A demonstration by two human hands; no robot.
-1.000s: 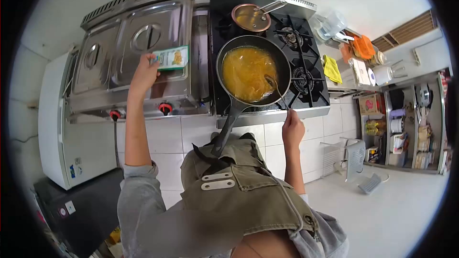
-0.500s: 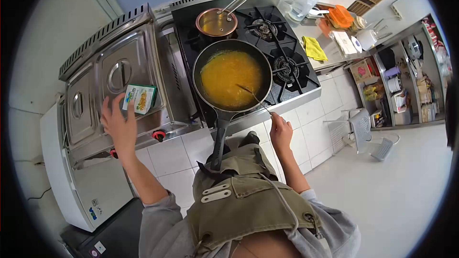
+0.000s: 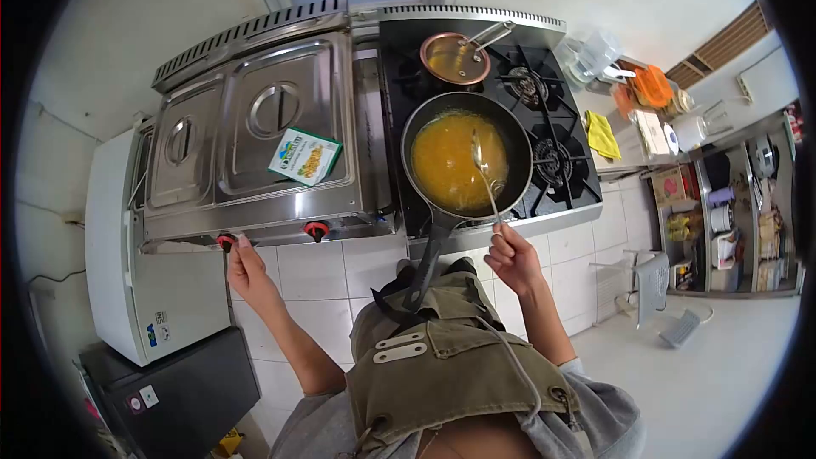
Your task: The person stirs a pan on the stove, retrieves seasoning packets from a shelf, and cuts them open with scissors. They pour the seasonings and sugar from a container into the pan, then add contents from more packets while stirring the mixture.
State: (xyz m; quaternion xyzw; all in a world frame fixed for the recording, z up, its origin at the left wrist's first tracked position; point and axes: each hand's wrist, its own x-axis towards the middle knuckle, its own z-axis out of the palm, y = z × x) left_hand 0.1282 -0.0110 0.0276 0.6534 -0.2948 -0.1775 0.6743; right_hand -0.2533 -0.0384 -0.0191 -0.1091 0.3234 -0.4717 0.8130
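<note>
My right hand (image 3: 516, 257) is closed around the handle of a metal spoon (image 3: 484, 166). The spoon's bowl dips into orange-yellow liquid (image 3: 450, 172) in a black frying pan (image 3: 519, 132), which sits on the front left of the gas stove. The pan's long handle (image 3: 429, 259) points toward my apron. My left hand (image 3: 248, 272) is low in front of the steel counter unit, fingers drawn together, fingertips right beside a red-and-black knob (image 3: 225, 241). Above it, a green-and-white box (image 3: 306, 157) with a food picture lies on a steel lid (image 3: 276, 110).
Behind the pan stands a copper-coloured pot (image 3: 456, 59) with a glass lid. On the right-hand counter are a yellow cloth (image 3: 602, 136), an orange container (image 3: 652, 85) and a clear jug (image 3: 595, 53). A second red knob (image 3: 316, 230) juts from the unit. A chair (image 3: 653, 289) stands right.
My left hand has moved from beside the box down to the front knob, its spread fingers now drawn together. The spoon has shifted in the pan, and the camera view has turned left.
</note>
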